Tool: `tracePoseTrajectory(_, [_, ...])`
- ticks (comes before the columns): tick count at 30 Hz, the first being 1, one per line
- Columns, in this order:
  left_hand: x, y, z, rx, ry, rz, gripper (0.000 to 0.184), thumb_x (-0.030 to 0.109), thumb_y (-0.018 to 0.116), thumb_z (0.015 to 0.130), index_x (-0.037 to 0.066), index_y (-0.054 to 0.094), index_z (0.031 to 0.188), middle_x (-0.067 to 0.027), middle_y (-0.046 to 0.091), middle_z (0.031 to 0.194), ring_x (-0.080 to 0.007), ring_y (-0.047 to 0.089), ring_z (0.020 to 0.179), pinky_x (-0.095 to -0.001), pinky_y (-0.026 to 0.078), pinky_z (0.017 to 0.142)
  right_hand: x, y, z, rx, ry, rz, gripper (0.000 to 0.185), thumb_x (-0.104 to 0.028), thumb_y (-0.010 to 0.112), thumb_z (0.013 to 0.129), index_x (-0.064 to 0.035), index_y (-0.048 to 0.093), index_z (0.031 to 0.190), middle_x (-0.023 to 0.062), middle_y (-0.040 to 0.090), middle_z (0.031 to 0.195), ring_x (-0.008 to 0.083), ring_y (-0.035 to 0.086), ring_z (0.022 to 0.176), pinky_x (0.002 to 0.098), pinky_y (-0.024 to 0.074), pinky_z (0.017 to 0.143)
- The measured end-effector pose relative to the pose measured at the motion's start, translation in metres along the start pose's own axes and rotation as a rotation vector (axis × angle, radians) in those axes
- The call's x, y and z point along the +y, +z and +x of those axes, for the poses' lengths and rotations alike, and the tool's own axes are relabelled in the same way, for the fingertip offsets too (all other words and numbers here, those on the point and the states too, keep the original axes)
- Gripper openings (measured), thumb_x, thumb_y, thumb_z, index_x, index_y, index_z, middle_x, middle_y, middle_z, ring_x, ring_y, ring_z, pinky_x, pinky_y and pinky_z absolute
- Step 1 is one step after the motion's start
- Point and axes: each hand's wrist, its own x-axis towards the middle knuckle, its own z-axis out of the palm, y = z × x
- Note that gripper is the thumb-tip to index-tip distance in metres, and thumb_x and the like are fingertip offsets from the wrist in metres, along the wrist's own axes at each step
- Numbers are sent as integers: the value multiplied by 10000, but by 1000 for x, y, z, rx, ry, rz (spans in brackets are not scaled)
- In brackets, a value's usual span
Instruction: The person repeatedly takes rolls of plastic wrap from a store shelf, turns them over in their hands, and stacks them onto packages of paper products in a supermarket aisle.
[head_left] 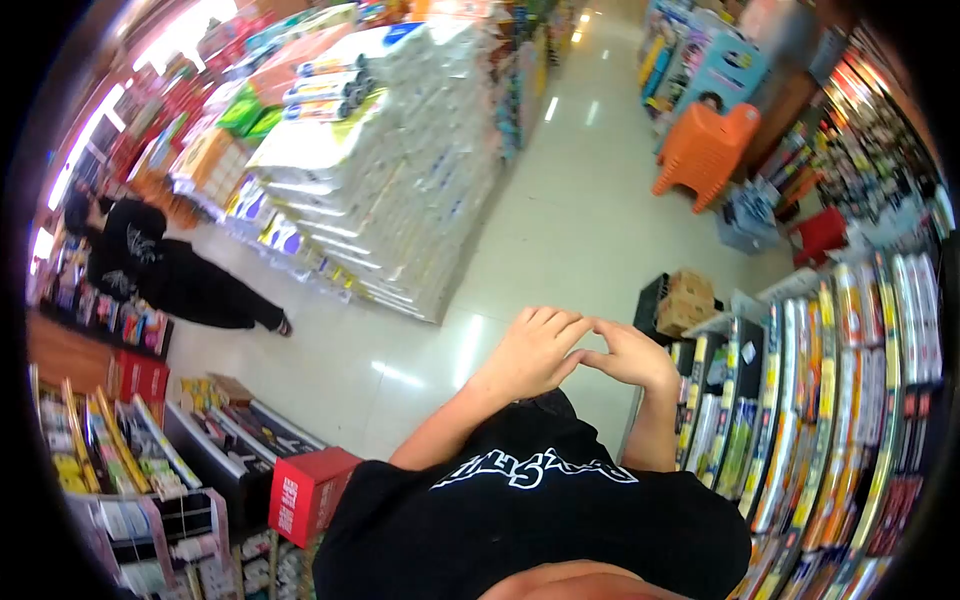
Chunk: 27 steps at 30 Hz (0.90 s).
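Shelved packs (866, 380) are standing to the right of both hands, their rows running lengthwise up my remote view, with the right hand (632, 355) sitting nearer than the left hand (538, 350). I am seeing both forearms slanting inward ahead of the black shirt (540, 500), fingers loosely bending, fingertips apparently meeting, neither hand visibly grasping anything.

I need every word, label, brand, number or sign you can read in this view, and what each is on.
No text reads with certainty.
Black shirt: large white lettering, too distorted to read.
Red box: white print, too small.
Other person's black top: white marks, blurred.
Right-hand shelf packets: labels too small.
Stacked packs: print blurred.
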Motion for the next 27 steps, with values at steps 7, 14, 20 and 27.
tracePoseTrajectory(7, [-64, -19, -41, -50, -309, 94, 434, 216, 680, 896, 34, 573, 1276, -116, 643, 1116, -296, 601, 1045, -421, 453, 917, -66, 4, 125, -64, -351, -110, 556, -243, 632, 865, 16, 538, 1347, 251, 623, 1272, 418, 588, 1176, 454, 472, 1010])
tracePoseTrajectory(14, [-154, -37, -49, -143, -522, 161, 318, 278, 653, 913, 24, 616, 1101, -166, 666, 1003, -317, 638, 998, -451, 480, 883, -104, 49, 253, -286, -539, -259, 452, -86, 642, 802, -8, 578, 1242, 212, 653, 1160, 396, 623, 1098, 462, 502, 944])
tracePoseTrajectory(20, [-244, -63, -45, -342, -739, 98, 322, 285, 621, 911, 20, 656, 1090, -194, 673, 1079, -360, 632, 1060, -506, 489, 900, -143, 64, 340, -366, -606, -306, 550, -88, 687, 765, -56, 566, 1301, 171, 656, 1129, 375, 633, 1067, 460, 514, 896])
tracePoseTrajectory(27, [-331, -104, -34, -312, -686, 24, 344, 277, 644, 910, 29, 595, 1143, -169, 650, 1112, -366, 639, 1035, -491, 503, 896, -163, 59, 439, -380, -573, -154, 548, -138, 687, 789, -24, 539, 1305, 189, 647, 1173, 396, 623, 1095, 474, 509, 911])
